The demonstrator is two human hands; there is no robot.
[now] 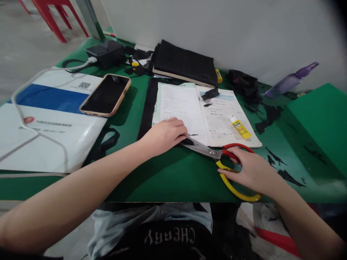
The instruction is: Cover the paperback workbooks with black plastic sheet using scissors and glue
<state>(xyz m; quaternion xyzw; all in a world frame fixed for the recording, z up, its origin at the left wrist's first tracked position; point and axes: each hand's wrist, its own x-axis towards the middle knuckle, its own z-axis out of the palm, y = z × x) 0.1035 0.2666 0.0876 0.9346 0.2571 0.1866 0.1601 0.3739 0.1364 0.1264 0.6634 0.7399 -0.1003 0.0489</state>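
My right hand (252, 169) has its fingers through the red and yellow handles of the scissors (213, 152), whose blades point left. My left hand (168, 135) is closed near the blade tips, pinching a small black piece (189, 141) at the blades. Beneath and behind the hands lies an open book (217, 124) with printed pages, a black sheet (146, 108) showing along its left side. On the right page rest a yellow glue tube (240, 128) and a torn black scrap (210, 94).
A phone (107, 94) lies on a white and blue packet (48, 122) at left. Behind are a black box (107, 53) with a cable, a black notebook (184, 62) and a purple bottle (290, 82). Black scraps (271, 113) and a green board (322, 119) are at right.
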